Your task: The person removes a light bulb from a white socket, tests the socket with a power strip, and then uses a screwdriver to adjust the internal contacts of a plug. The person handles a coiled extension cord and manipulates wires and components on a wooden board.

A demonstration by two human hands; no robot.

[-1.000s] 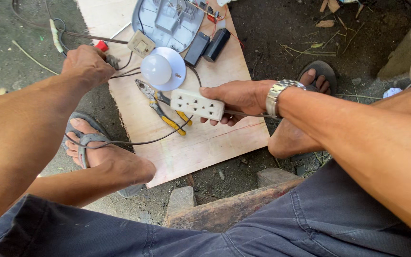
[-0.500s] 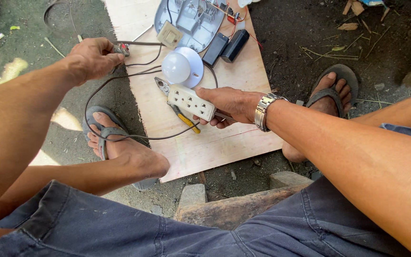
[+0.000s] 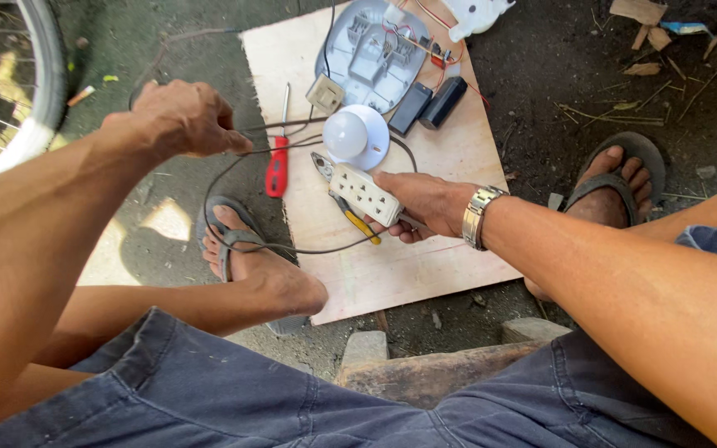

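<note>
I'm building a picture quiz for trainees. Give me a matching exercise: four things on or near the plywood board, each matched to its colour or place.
Things:
1. screwdriver
2. power strip
3. bulb
4. pliers

Descriptions:
A. yellow handles, lying under the strip
B. red handle, at the board's left edge
C. white, gripped in the right hand
D. white dome, resting on the board

Pairs: 1-B, 2-C, 3-D, 4-A

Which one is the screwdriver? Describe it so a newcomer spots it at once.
Start at the plywood board on the ground. Along its left edge, just below the left hand gripping the black wire, lies the screwdriver, shaft pointing away from the person. Its red handle sets it apart from the yellow-handled pliers by the white power strip in the right hand.
</note>
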